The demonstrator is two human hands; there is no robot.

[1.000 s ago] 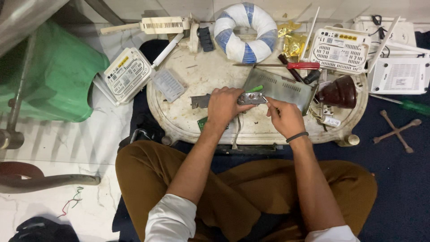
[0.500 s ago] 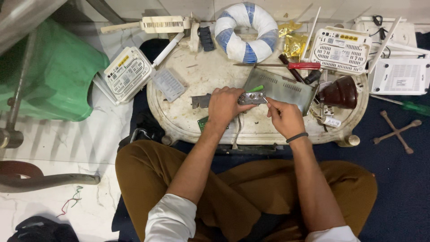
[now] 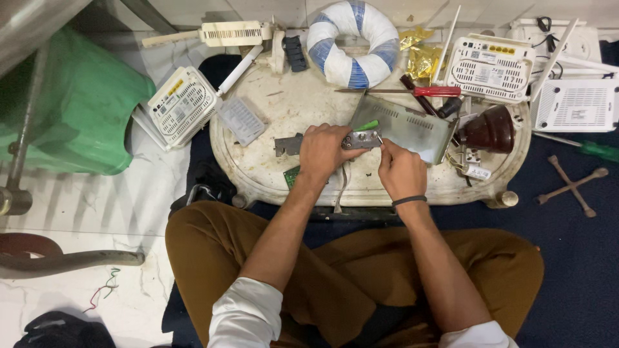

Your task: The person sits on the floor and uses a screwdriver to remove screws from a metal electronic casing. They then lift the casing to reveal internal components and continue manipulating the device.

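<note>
I sit cross-legged at a low white oval table. My left hand grips a small grey metal part over the table's front half. My right hand, a dark band on its wrist, pinches a thin tool whose tip touches the part's right end. A green piece pokes up just behind the part. A flat grey metal cover lies right behind both hands. A green circuit board corner shows under my left wrist.
White routers lie at the left, back right and far right. A blue-white ring, a red-handled screwdriver, a brown cup, a cross wrench and a green stool surround the table.
My hands have stayed on the metal part; the right hand's tool tip has shifted slightly against its right end. Nothing else moved.
</note>
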